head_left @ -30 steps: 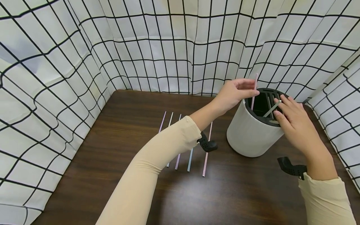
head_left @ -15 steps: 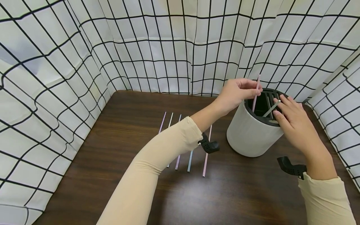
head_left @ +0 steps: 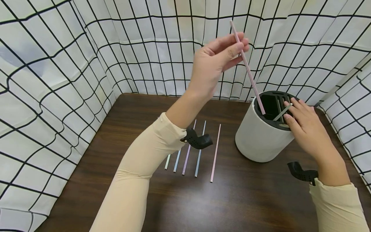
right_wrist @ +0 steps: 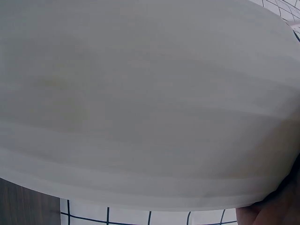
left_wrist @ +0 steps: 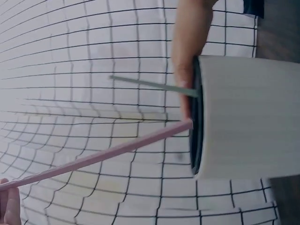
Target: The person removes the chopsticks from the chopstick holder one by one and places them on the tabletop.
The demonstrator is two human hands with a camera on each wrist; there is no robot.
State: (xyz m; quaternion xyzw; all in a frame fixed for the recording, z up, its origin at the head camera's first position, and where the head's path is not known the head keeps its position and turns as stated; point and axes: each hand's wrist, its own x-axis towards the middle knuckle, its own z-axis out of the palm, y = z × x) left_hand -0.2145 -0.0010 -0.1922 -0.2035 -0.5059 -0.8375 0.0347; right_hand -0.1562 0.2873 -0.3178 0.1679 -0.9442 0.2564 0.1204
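My left hand (head_left: 215,62), raised above the back of the table, pinches a pink chopstick (head_left: 250,77) near its thin upper end. It slants down to the right. In the left wrist view, the thick end of this chopstick (left_wrist: 103,153) is right at the dark rim of the white utensil holder (head_left: 262,141). My right hand (head_left: 307,127) rests on the right side of the holder's black slotted top, fingers extended. A pale green chopstick (head_left: 281,112) leans out of the opening beside those fingers. The right wrist view is mostly filled by the holder's white wall (right_wrist: 140,117).
Several pastel chopsticks lie side by side on the brown table (head_left: 246,199), left of the holder, including a pink one (head_left: 215,153), a blue one (head_left: 198,161) and a purple one (head_left: 186,160). My left forearm covers part of the row. Gridded white cloth (head_left: 162,51) encloses the table.
My left hand has risen up and left from the holder's opening, drawing the pink chopstick with it. Its tilt now runs the other way. The right hand stays on the holder.
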